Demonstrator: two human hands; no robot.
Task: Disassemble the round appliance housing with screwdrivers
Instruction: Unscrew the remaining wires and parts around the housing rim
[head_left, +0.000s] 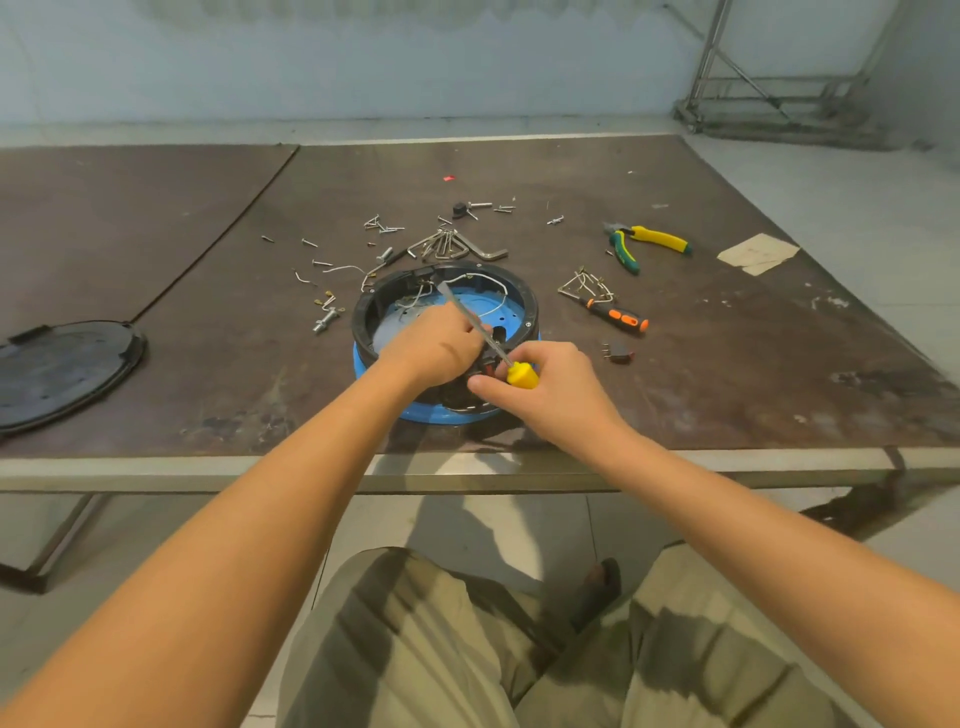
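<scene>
The round housing (524, 306), a black ring on a blue base with white wires inside, sits near the table's front edge. My right hand (550, 387) grips the yellow handle of a screwdriver (521, 375); its metal shaft slants up and left over the housing. My left hand (434, 345) is curled over the housing's near rim, with its fingers by the shaft. What the left fingers hold is hidden.
Loose screws (384, 226) and hex keys (457, 247) lie behind the housing. Yellow-green pliers (644, 244) and an orange-black screwdriver (618, 314) lie to the right, near a small plug part (618, 353). A black round lid (62, 371) rests at the left edge.
</scene>
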